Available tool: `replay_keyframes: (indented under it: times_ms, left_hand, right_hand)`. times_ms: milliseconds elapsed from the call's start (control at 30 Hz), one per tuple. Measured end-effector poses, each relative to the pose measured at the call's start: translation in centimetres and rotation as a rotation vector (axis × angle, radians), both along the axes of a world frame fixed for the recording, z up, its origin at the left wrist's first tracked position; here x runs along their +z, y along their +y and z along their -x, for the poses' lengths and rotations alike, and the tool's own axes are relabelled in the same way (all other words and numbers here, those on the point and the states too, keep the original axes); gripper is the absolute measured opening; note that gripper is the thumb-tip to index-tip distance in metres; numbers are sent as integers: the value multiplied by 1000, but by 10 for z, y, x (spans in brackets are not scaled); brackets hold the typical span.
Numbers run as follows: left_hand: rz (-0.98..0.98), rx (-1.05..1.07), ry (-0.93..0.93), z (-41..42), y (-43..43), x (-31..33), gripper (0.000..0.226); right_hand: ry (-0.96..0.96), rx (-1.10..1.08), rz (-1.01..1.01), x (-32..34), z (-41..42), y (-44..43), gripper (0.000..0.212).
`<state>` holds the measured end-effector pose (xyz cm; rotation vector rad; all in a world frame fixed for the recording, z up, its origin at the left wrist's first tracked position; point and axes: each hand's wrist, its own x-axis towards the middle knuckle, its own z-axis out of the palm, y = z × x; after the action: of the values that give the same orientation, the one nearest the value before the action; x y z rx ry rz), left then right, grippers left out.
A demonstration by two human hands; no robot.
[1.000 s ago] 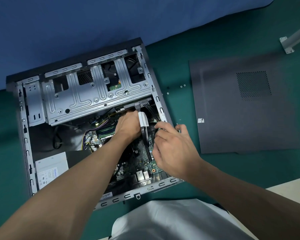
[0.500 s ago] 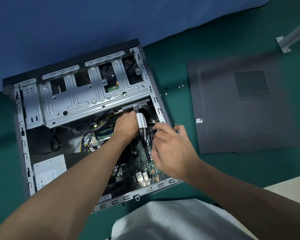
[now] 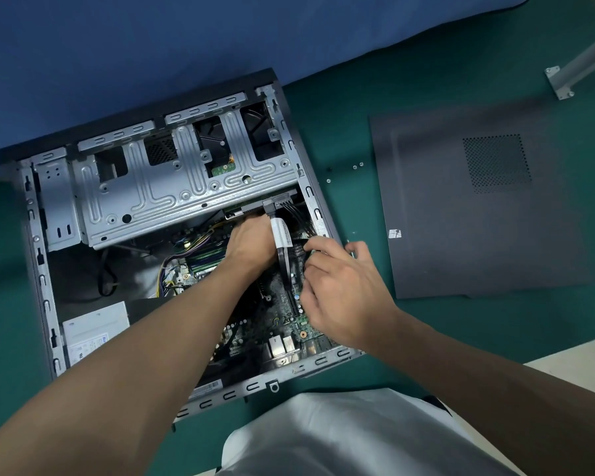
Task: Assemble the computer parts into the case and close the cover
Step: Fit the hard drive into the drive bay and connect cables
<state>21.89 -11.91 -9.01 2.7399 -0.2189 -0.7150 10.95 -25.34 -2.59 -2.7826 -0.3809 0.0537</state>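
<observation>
The open computer case point(image 3: 38, 269) lies on its side on a green mat. A silver drive cage point(image 3: 172, 187) spans its upper half and the motherboard point(image 3: 282, 297) shows below. My left hand point(image 3: 251, 242) reaches in under the cage's lower edge, beside a flat cable with a white label point(image 3: 280, 235); its fingertips are hidden. My right hand point(image 3: 337, 286) pinches a bundle of black cables point(image 3: 306, 252) near the case's right wall. The dark side cover point(image 3: 478, 218) lies flat to the right of the case.
A power supply point(image 3: 90, 331) sits in the case's lower left corner. Several small screws point(image 3: 358, 165) lie on the mat between case and cover. A metal leg with a foot plate point(image 3: 564, 77) stands at the top right. Blue cloth point(image 3: 152, 46) borders the far side.
Both hands stay in nearly the same spots inside the case. My right fingers have shifted slightly on the black cables.
</observation>
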Motion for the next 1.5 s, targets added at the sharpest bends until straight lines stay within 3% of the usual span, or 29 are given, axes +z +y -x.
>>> replay_keyframes:
  times_ms: [333, 500, 700, 833, 967, 1200, 1367, 1500]
  left_hand:
    - [-66, -119, -131, 6, -1, 0, 41]
    - [-95, -224, -150, 2, 5, 1, 31]
    - [-109, -201, -114, -5, 8, -2, 40]
    - [-130, -197, -86, -5, 8, -5, 39]
    - [-112, -211, -70, -2, 3, -6, 22]
    - [-149, -182, 14, -8, 4, -7, 29]
    - [-154, -154, -87, 4, 0, 6, 36]
    - [-150, -174, -158, 24, 6, 17, 20]
  right_hand:
    - [18, 3, 6, -3, 1, 0, 28]
    - [-7, 5, -5, -4, 1, 0, 29]
    - [-34, 24, 13, -7, 2, 0, 23]
    - [-48, 31, 22, -8, 2, 0, 22]
    - [-62, 36, 31, -6, 1, 1, 21]
    - [-31, 52, 68, -6, 1, 1, 24]
    - [20, 57, 112, -5, 2, -1, 30]
    - [-1, 43, 118, -3, 2, 1, 26]
